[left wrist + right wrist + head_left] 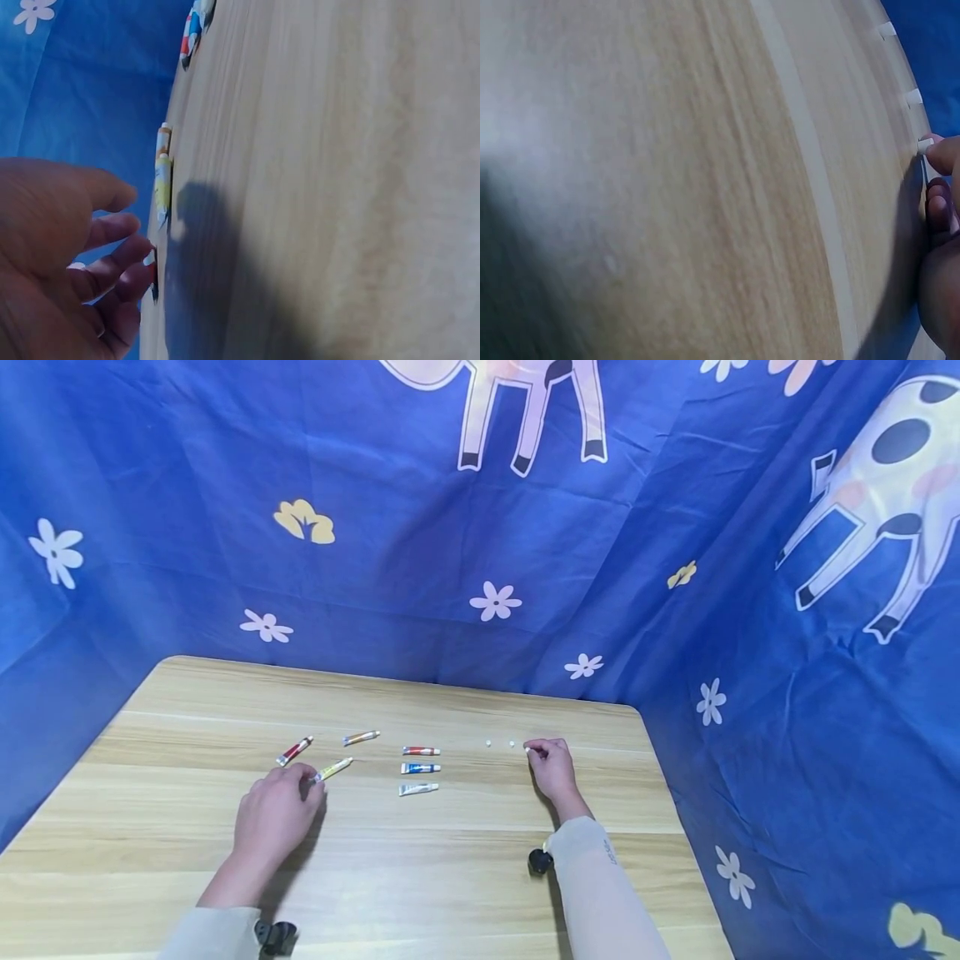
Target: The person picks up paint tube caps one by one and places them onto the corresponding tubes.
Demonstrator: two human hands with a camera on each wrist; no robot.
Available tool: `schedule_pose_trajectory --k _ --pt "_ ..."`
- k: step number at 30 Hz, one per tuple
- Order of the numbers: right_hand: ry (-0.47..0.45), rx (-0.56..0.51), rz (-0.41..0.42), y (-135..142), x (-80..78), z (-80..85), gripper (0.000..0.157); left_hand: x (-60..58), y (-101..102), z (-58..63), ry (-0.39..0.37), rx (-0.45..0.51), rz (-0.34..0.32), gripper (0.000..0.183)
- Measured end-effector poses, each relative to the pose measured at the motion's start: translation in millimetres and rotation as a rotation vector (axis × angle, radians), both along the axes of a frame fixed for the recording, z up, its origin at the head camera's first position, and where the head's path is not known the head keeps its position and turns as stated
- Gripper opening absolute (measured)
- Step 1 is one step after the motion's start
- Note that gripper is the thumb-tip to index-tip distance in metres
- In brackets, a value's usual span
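My left hand (pixel 275 814) hovers with loosely bent fingers (pixel 112 264) right by a yellow paint tube (pixel 334 769), with a gap to it in the left wrist view. A dark red paint tube (pixel 295 751) and an orange paint tube (pixel 362 737) lie just beyond. At the right, my right hand (pixel 553 770) pinches a small white cap (pixel 925 146) between thumb and forefinger, close over the table. Two more white caps, one nearer (pixel 512 744) and one farther left (pixel 488 743), lie in a row with it.
Between the hands, a red paint tube (pixel 421 751), a blue paint tube (pixel 421 768) and a silvery white paint tube (pixel 417 789) lie stacked in a column on the wooden table (pixel 420 877). Blue printed cloth (pixel 390 568) hangs behind the table and along its sides.
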State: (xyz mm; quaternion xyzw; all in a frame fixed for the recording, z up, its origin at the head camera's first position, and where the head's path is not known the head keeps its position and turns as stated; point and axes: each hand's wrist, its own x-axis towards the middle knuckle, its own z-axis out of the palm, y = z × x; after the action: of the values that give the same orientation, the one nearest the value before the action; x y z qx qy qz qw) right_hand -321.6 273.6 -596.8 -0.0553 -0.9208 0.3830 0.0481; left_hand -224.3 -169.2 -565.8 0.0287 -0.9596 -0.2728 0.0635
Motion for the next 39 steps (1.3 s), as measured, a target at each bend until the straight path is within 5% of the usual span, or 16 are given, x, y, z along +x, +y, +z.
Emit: schedule_pose_trajectory --k 5,10,20,29,39 --pt "-0.031 -0.012 -0.016 0.7 -0.6 -0.1 0.017 0.1 0.9 2.5 -0.048 -0.018 -0.002 0.040" --pt "-0.065 -0.148 -0.043 4.5 1.6 3.0 0.018 -1.0 2.1 1.4 -0.075 -0.032 -0.003 0.042" --pt "-0.065 -0.453 -0.117 18.1 9.0 -1.9 0.022 -6.0 4.5 0.3 -0.034 -0.020 0.010 0.031" --pt "-0.054 -0.554 -0.125 18.6 8.3 -2.0 0.025 -14.6 6.5 -0.6 -0.045 -0.049 0.010 0.041" --pt "-0.066 -0.763 -0.096 18.6 10.5 0.2 0.030 -18.0 8.7 -9.5 -0.006 -0.047 0.003 0.028"
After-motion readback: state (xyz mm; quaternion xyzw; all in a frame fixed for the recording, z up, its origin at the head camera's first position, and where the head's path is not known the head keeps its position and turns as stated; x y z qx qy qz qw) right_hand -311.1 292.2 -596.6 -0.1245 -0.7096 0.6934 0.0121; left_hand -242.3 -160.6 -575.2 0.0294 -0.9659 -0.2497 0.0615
